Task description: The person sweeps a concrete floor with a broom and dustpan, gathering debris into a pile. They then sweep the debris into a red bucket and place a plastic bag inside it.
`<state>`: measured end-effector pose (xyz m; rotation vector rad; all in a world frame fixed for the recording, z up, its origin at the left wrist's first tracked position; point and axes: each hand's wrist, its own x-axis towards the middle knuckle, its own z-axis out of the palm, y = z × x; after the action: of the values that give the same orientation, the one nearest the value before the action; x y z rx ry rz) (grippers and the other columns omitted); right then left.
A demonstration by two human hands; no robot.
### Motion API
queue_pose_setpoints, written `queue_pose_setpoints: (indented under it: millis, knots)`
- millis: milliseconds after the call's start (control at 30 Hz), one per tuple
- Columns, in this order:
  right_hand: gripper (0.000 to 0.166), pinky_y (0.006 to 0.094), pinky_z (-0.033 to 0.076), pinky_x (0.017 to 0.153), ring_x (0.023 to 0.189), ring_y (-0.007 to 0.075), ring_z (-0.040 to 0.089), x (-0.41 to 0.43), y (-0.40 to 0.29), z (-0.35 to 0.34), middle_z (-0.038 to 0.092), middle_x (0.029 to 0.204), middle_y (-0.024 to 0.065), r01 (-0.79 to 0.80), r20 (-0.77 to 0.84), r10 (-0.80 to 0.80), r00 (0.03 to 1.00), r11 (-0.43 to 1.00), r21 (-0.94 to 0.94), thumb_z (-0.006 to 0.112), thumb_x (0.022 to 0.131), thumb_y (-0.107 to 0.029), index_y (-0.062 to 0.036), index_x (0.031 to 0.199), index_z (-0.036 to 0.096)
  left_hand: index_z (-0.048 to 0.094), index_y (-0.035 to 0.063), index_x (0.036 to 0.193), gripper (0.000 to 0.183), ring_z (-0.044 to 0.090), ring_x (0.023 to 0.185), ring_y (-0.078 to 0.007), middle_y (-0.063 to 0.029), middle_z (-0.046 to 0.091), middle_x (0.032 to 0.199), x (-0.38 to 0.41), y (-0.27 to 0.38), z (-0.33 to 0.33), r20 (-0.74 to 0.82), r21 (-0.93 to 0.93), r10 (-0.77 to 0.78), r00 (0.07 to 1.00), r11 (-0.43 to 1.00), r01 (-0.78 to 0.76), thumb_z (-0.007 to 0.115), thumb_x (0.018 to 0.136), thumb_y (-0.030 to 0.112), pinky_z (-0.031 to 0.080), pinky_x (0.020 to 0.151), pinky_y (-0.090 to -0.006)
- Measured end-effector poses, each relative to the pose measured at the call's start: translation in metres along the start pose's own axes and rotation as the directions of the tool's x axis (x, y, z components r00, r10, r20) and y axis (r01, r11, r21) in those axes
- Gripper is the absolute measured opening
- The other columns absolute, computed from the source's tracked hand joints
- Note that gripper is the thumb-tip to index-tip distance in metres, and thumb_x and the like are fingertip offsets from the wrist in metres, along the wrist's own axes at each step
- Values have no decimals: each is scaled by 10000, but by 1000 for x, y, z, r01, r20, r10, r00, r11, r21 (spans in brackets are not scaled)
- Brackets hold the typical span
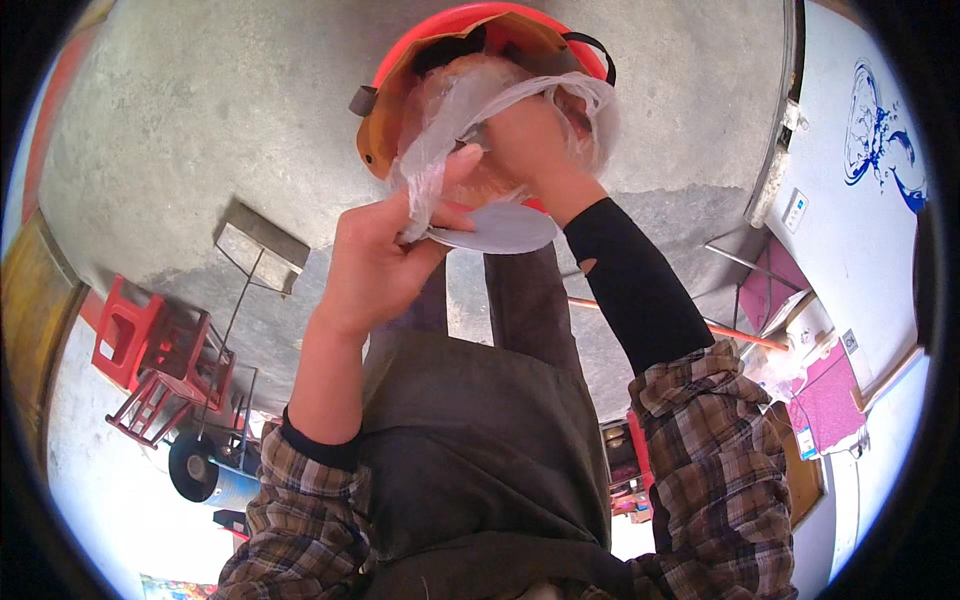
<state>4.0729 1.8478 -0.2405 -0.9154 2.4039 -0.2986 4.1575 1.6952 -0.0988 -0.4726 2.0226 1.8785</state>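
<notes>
My left hand [382, 255] grips a white disc-shaped lid or plate [502, 227] at its left edge, along with the rim of a clear plastic bag [427, 161]. My right hand [525, 139] reaches inside the bag's mouth; its fingertips are hidden, so what it holds cannot be told. Something pinkish-orange shows through the film. Bag and contents lie in a red round basin [420, 28], which also holds a yellow-orange item [373, 142] along its rim and dark pieces. A black strap loops over the basin's upper right edge.
Beneath is a grey concrete floor [187, 112]. A long-handled dustpan [262, 247] stands at left, near stacked red plastic stools [127, 330] and a blue drum [232, 487]. At right are a white wall with a socket [796, 209], and a pink-sided table [829, 405] bearing plastic bags.
</notes>
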Motion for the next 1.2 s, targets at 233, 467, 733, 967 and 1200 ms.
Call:
queue_pose_setpoints:
  millis: [233,467,733,967,1200]
  knots:
    - [158,402,430,616,715,327,545,9,18,-10,574,744,158,-56,-75,72,995,980,189,522,707,-161,-33,775,585,420,-7,1164,611,559,739,-76,-50,616,829,1,-9,-1,-56,-120,0,998,993,-6,462,583,-190,402,597,-155]
    - [196,369,424,625,727,319,545,-7,19,-15,571,776,169,-148,-75,211,975,858,492,520,750,-194,-25,829,583,467,35,1129,554,530,721,-51,-42,613,771,2,1,-3,-63,-92,-86,994,993,80,525,611,-152,383,596,-167]
    - [206,239,377,620,668,116,466,-40,-1,-60,503,681,48,-143,-8,322,947,441,886,431,802,-180,4,781,521,612,7,823,230,542,766,-111,-58,598,847,0,-14,-7,-25,-173,-60,998,983,55,587,628,-112,423,671,-225]
    - [251,252,377,685,783,112,453,-76,-40,-98,495,827,58,-230,194,198,961,175,957,478,803,-231,-5,912,482,593,8,805,147,522,874,-139,-76,542,975,8,-21,11,-166,-206,-44,985,978,9,606,666,-38,425,731,-255]
    - [206,272,421,723,827,194,547,-124,-48,-105,570,837,91,-211,58,489,870,264,941,468,711,-10,-3,909,525,596,5,855,141,510,628,-47,-70,588,906,9,-12,11,-309,-78,-80,948,995,59,599,716,31,402,537,-182]
